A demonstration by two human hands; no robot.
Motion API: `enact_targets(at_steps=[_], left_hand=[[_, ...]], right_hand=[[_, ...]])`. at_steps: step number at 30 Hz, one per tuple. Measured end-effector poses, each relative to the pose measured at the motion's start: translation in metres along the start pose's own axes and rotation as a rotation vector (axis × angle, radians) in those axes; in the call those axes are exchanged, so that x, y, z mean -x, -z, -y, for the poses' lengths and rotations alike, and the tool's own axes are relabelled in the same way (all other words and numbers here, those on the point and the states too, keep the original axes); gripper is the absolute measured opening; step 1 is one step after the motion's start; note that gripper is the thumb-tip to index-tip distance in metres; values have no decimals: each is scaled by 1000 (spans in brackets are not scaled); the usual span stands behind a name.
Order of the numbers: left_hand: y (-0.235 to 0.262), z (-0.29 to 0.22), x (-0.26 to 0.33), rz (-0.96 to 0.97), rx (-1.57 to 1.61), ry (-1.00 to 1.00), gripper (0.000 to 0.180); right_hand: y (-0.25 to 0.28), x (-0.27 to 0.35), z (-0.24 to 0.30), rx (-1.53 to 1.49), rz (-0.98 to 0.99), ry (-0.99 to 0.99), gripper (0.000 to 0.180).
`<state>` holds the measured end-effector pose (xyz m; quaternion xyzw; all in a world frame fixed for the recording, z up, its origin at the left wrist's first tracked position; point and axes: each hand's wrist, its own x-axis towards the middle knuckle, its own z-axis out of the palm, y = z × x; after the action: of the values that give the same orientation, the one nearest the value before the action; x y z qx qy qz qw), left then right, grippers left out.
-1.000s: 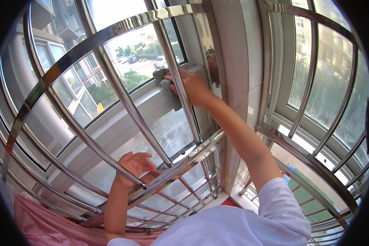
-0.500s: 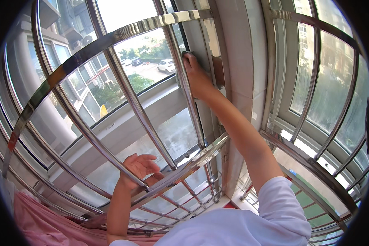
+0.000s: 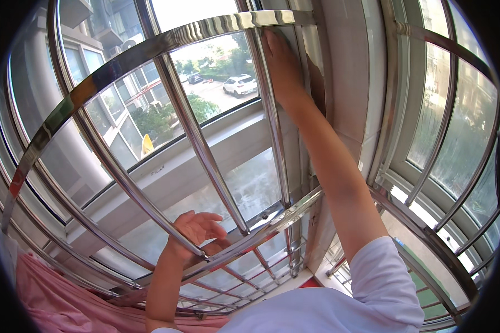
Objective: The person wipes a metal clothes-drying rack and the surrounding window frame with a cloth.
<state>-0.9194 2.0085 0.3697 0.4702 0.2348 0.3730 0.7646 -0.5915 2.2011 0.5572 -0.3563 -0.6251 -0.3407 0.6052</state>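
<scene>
My right hand (image 3: 281,64) is through the metal bars, up against the edge of the window frame (image 3: 301,119). A vertical bar (image 3: 271,111) passes just beside it and covers part of the fingers. They look bent and pressed together, and whatever they hold is hidden. Lower down, my left hand (image 3: 197,228) reaches between two bars above the horizontal rail (image 3: 250,241). Its fingers are apart and loosely bent, with nothing in them. A slanting bar (image 3: 144,208) crosses in front of the left wrist. Behind the bars stands the window glass (image 3: 228,183).
A curved flat metal band (image 3: 205,34) crosses the bars higher up. Pink cloth (image 3: 55,288) hangs at the lower left. On the right are a wall corner (image 3: 353,111) and a second barred window (image 3: 455,111). Outside, a white car (image 3: 240,84) is parked near trees.
My right hand has moved up along the window frame, and the dark thing that showed at its fingers is now out of sight. The view has shifted slightly; my left hand keeps its pose.
</scene>
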Motion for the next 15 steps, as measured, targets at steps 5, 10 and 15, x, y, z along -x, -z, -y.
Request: enact_targets(at_steps=[5, 10, 15], left_hand=[[-3, 0, 8, -19, 42, -23, 60], [-10, -3, 4, -11, 117, 10, 59], [-6, 1, 9, -106, 46, -112, 56]], right_hand=[[5, 66, 9, 26, 163, 36, 49], [6, 43, 11, -57, 110, -49, 54], [-12, -15, 10, -105, 42, -118, 43]])
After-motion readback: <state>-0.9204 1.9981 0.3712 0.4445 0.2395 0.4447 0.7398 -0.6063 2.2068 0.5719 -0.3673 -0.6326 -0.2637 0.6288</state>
